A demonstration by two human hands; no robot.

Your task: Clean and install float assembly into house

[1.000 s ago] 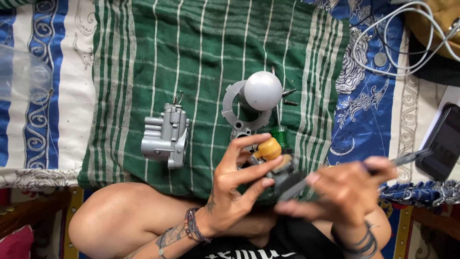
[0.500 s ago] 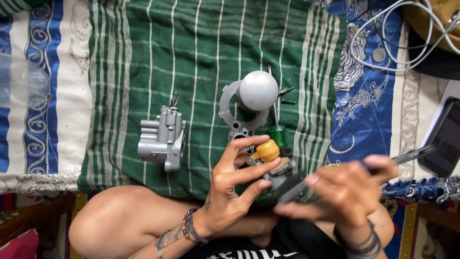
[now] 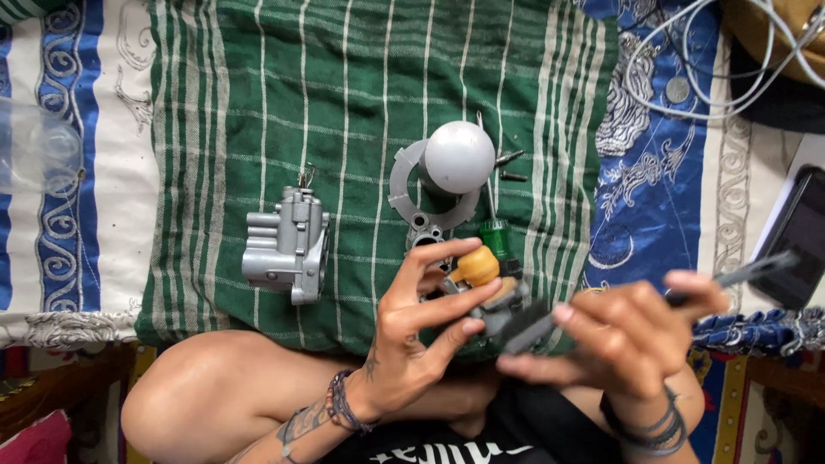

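My left hand [image 3: 421, 331] grips a small grey metal part with a yellow-orange float [image 3: 478, 266] on top, held just above my lap. My right hand [image 3: 623, 339] holds a thin dark tool [image 3: 730, 275]; its near end reaches the grey part, its far end points right. On the green striped cloth [image 3: 258, 103] lie a grey cast carburetor body [image 3: 288, 245], a grey domed cap [image 3: 458, 156] resting on a flat grey ring piece [image 3: 406, 191], and two dark screws [image 3: 511, 167]. A green-handled tool [image 3: 495, 236] lies behind my fingers.
A blue and white patterned sheet [image 3: 653, 180] lies under the cloth. White cables [image 3: 687, 60] coil at the top right. A dark phone [image 3: 799, 236] rests at the right edge. A clear plastic container [image 3: 39, 146] sits at the left. My bare knee [image 3: 206, 404] is below.
The view has shifted slightly. Both hands stay on the small part and the tool, with only small finger movement.
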